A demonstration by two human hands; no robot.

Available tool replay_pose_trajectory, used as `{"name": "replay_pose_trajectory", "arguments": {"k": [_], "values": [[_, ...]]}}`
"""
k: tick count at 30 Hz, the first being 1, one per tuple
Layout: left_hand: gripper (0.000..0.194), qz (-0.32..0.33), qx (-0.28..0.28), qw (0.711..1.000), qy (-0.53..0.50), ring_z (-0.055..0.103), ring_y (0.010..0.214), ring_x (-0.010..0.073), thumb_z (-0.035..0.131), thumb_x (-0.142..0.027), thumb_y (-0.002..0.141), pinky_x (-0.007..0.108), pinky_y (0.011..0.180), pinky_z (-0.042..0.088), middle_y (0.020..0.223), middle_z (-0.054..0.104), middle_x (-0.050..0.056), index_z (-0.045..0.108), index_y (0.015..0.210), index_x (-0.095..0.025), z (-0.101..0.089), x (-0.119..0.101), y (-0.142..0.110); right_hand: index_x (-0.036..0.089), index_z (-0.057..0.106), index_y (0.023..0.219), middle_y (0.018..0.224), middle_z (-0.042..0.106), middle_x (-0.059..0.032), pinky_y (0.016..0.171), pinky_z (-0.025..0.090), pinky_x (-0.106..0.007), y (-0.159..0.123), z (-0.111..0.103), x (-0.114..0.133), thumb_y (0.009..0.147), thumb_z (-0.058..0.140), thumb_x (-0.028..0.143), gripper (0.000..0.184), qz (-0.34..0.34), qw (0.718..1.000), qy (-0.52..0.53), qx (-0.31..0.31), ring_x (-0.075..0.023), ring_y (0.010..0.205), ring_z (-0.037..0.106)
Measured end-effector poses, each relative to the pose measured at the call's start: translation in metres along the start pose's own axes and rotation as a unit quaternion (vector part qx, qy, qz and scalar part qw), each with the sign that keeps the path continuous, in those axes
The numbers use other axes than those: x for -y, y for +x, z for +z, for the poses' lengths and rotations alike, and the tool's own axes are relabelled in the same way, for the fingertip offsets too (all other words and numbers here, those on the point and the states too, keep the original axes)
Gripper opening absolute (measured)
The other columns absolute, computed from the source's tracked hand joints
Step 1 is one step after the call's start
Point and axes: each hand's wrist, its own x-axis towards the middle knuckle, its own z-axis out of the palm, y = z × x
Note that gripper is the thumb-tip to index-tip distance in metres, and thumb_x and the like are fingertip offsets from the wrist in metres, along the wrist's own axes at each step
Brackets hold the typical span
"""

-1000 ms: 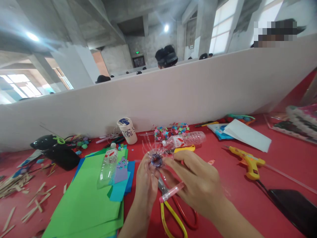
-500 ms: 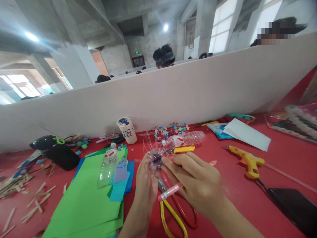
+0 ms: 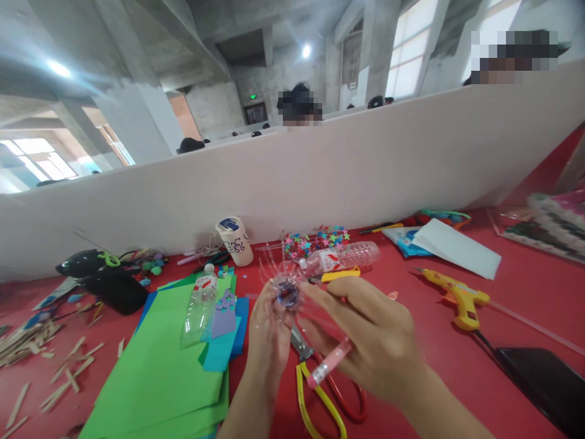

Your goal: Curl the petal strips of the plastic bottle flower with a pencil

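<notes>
My left hand (image 3: 269, 329) is closed around a clear plastic piece (image 3: 287, 294) with a round bluish-purple middle and thin strips fanning out from it, probably cut from a bottle. In my right hand (image 3: 375, 332) is a pink pencil (image 3: 336, 361), its eraser end pointing down and toward me. The fingertips of that hand are just right of the plastic piece, and whether they touch a strip is unclear. Scissors (image 3: 320, 390) with one yellow and one red handle lie below both hands. Beyond my right hand rest a yellow utility knife (image 3: 340, 275) and a clear bottle (image 3: 340, 257).
Left of my hands, green paper sheets (image 3: 159, 366) carry another clear bottle (image 3: 200, 308) and purple paper (image 3: 223, 320) with stars. A yellow glue gun (image 3: 452, 296) lies right. A white cup (image 3: 235, 242) stands near the white partition (image 3: 292, 183). Wooden sticks (image 3: 59, 390) are scattered far left.
My right hand has drawn slightly right, away from the plastic piece, and the pencil has shifted right with it. The left hand stays nearly in place with the piece.
</notes>
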Motion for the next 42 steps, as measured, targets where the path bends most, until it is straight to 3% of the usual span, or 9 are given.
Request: {"name": "replay_pose_trajectory", "arguments": {"k": [4,8,15,23,29,35,42], "values": [[0.01,0.015,0.005,1.0,-0.003,0.06,0.063,0.0126,0.061,-0.019,0.066,0.024,0.061,0.046,0.071,0.066,0.002,0.062,0.076,-0.016,-0.001,-0.003,0.001,0.011,0.062,0.095,0.076,0.055,-0.0063,0.056,0.046,-0.027,0.004,-0.013,-0.005,0.072,0.062,0.01,0.023,0.022,0.997,0.025,-0.072,-0.0146,0.067,0.053],[0.008,0.003,0.007,1.0,-0.001,0.061,0.061,0.0139,0.059,-0.021,0.068,0.025,0.058,0.046,0.07,0.067,0.003,0.063,0.072,-0.015,0.0,-0.006,0.001,0.012,0.063,0.088,0.073,0.055,-0.0058,0.055,0.045,-0.028,0.005,-0.018,-0.007,0.07,0.06,0.005,0.019,0.022,0.995,0.018,-0.095,-0.0145,0.065,0.053],[0.013,0.001,0.009,1.0,-0.015,0.061,0.067,0.0126,0.056,-0.016,0.069,0.024,0.063,0.047,0.076,0.066,0.002,0.063,0.079,-0.016,-0.001,-0.003,0.0,0.008,0.063,0.088,0.072,0.056,-0.0066,0.053,0.044,-0.025,0.002,-0.005,0.0,0.073,0.059,0.006,0.015,-0.018,0.998,0.031,-0.041,-0.0129,0.063,0.052],[0.014,0.007,0.009,1.0,-0.018,0.059,0.065,0.0109,0.053,-0.014,0.069,0.021,0.061,0.045,0.076,0.066,0.003,0.064,0.078,-0.017,0.001,-0.003,0.001,0.011,0.061,0.099,0.079,0.058,-0.0069,0.056,0.045,-0.026,-0.001,0.005,-0.001,0.08,0.054,0.016,0.02,0.004,1.0,-0.015,-0.003,-0.0138,0.066,0.053],[0.014,0.018,0.013,1.0,-0.022,0.059,0.064,0.0109,0.053,-0.015,0.068,0.022,0.062,0.044,0.073,0.065,0.001,0.062,0.078,-0.018,0.002,-0.002,0.002,0.01,0.061,0.099,0.076,0.056,-0.0064,0.058,0.046,-0.026,0.001,0.003,0.0,0.08,0.054,0.015,0.021,0.033,0.999,-0.014,0.001,-0.0147,0.068,0.054],[0.008,0.019,0.036,0.999,-0.014,0.058,0.065,0.012,0.053,-0.018,0.071,0.026,0.066,0.045,0.072,0.063,0.0,0.06,0.075,-0.018,0.001,-0.001,0.002,0.009,0.062,0.098,0.077,0.057,-0.0068,0.057,0.044,-0.025,0.001,0.004,0.001,0.078,0.057,0.015,0.021,0.015,0.999,-0.046,-0.006,-0.0138,0.066,0.053],[0.011,0.015,0.031,0.999,-0.026,0.058,0.069,0.0113,0.051,-0.015,0.072,0.022,0.065,0.044,0.074,0.063,0.0,0.061,0.076,-0.018,0.0,-0.001,0.002,0.01,0.062,0.094,0.076,0.057,-0.0061,0.056,0.044,-0.024,0.003,0.005,0.002,0.082,0.052,0.015,0.017,0.01,0.999,-0.038,0.01,-0.0131,0.066,0.053]]}}
